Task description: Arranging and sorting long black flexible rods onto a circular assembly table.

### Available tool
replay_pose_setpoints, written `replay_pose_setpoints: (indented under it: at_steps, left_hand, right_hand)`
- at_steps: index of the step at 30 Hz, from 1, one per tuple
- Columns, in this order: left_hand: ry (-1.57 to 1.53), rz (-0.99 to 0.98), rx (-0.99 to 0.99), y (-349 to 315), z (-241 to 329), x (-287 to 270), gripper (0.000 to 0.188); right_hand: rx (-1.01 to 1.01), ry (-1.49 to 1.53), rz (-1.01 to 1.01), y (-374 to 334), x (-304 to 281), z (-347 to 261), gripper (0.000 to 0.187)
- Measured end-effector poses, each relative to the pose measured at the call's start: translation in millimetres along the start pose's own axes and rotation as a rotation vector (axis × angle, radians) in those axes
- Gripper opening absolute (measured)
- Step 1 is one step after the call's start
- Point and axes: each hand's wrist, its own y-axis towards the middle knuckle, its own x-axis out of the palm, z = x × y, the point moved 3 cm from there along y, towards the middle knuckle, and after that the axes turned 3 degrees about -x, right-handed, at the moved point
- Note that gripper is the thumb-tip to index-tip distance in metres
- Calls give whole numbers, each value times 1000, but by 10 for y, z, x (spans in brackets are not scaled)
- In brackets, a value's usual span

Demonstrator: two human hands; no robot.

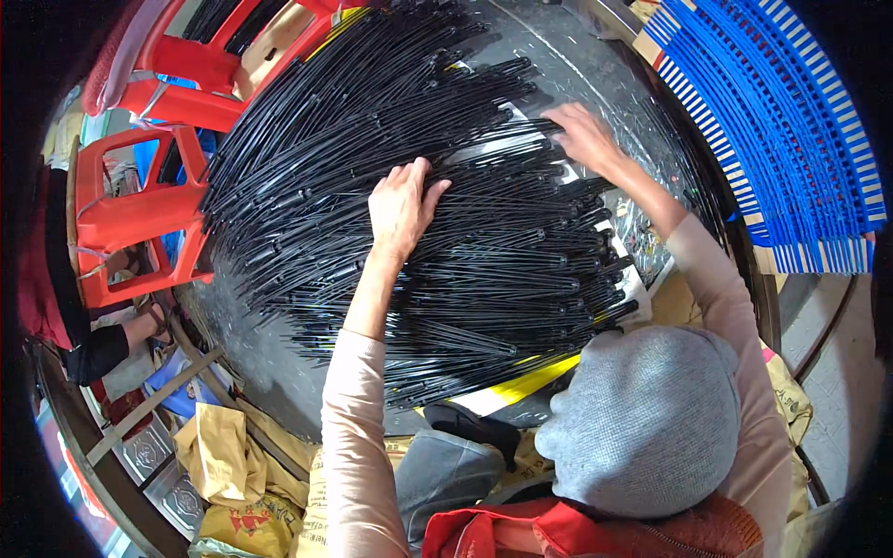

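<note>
A broad heap of thin black rods (372, 121) with small thicker fittings fans across a dark surface in front of me. My left hand (402, 206) rests on the middle of the heap, its thumb stretched away from its slightly bent fingers. Farther right, my right hand (586, 138) has its fingers closed on the right ends of a few black rods (516, 130). Its fingertips are partly hidden. White sheet pieces (502, 149) show between the rods.
Red plastic stools (139, 219) stand at the left. Blue rods in a slotted rack (772, 130) are at the far right. A rounded grey knitted shape (642, 423) covers part of my right arm. Brown paper bags (219, 456) lie at the lower left, near another person's leg (144, 325).
</note>
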Motion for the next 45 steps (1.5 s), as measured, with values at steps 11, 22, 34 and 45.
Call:
replay_pose_setpoints:
  at_steps: [11,22,34,45]
  left_hand:
    - [-84,202,73,-139,70,-67,23]
    - [-113,33,180,154,-10,-256,24]
    - [61,-65,-25,-59,-191,-93,28]
    - [32,-2,63,-33,-206,-97,23]
  right_hand:
    - [-43,428,-458,275,52,-238,46]
    - [-52,158,160,193,562,-1268,31]
    - [-185,520,511,182,248,-960,10]
    - [356,921,114,705,192,100,37]
